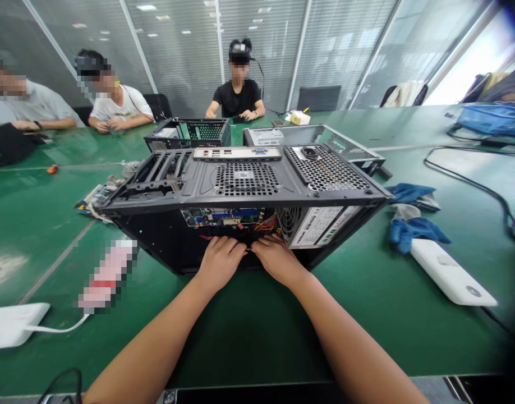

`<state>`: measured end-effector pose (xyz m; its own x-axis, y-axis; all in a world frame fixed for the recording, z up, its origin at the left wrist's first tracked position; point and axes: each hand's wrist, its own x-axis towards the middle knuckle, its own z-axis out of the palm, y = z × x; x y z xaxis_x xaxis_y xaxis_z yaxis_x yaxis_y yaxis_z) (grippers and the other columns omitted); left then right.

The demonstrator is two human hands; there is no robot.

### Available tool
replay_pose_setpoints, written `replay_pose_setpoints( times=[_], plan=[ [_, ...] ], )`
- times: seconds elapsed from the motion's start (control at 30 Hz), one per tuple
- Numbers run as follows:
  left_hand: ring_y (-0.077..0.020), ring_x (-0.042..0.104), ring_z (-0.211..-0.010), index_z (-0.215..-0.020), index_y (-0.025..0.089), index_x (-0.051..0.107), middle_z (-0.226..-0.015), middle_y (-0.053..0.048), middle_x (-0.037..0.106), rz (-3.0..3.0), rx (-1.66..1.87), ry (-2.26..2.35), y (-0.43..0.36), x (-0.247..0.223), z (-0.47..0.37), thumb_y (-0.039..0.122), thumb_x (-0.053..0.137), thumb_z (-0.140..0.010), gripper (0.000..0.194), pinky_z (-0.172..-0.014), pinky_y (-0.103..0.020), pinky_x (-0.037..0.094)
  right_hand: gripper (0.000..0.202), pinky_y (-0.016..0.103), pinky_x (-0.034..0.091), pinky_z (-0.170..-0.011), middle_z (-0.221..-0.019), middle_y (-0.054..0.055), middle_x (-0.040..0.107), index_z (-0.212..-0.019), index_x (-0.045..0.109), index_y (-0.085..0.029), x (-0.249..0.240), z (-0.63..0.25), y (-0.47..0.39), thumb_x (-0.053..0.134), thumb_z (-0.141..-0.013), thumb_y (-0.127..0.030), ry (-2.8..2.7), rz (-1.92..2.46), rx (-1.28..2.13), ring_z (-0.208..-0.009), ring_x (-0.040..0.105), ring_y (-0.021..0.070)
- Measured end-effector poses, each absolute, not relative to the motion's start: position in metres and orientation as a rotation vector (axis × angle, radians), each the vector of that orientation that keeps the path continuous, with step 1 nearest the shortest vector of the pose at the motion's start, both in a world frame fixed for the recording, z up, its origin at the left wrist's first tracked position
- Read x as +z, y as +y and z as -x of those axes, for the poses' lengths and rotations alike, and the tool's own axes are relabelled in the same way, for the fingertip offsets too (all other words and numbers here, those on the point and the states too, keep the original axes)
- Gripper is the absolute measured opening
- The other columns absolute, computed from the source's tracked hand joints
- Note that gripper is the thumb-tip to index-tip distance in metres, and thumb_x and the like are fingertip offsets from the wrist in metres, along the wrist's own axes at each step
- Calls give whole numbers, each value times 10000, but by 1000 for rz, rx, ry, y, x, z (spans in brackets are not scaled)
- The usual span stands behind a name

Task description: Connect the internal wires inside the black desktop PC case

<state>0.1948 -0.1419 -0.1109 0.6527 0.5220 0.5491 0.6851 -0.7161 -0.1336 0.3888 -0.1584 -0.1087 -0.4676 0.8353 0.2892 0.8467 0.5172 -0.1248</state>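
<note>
A black computer case (185, 191) stands on the table with its rear panel facing up and its open side toward me. Both hands reach into that opening. My left hand (222, 259) and my right hand (277, 257) meet at the fingertips, fingers curled in a pinch. What they hold is hidden in the dark interior. Just beyond them run thin coloured cables (266, 223). Further in lies the motherboard (224, 216) with a blue slot. The power supply (320, 227), with its fan and white label, sits to the right of my right hand.
Two more open cases (185, 133) (291, 134) stand behind. Loose circuit boards (98, 196) lie left; blue gloves (417, 227) and a white power bank (453, 272) lie right. A black cable (472, 174) crosses the right side. Several people sit across the green table (249, 336).
</note>
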Motion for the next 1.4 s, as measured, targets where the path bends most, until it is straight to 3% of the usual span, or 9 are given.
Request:
replay_pose_setpoints(
  times=[0.27,1.4],
  plan=[
    [-195,539,-741,-773,191,658,-688,-19,624,2512,-708,-986,-141,-110,-198,259,540,-971,240,-689,-341,331,178,317,366,-783,-802,33,655,-827,629,-189,-111,-387,-159,522,-967,-165,-2430,1405,-110,-818,561,194],
    [-202,555,-767,-854,199,670,-726,-26,641,2559,-662,-1008,-139,-114,-199,234,520,-974,195,-702,-343,347,158,338,376,-812,-817,35,647,-848,629,-184,-113,-385,-161,532,-973,-196,-2452,1421,-225,-839,576,211]
  ],
)
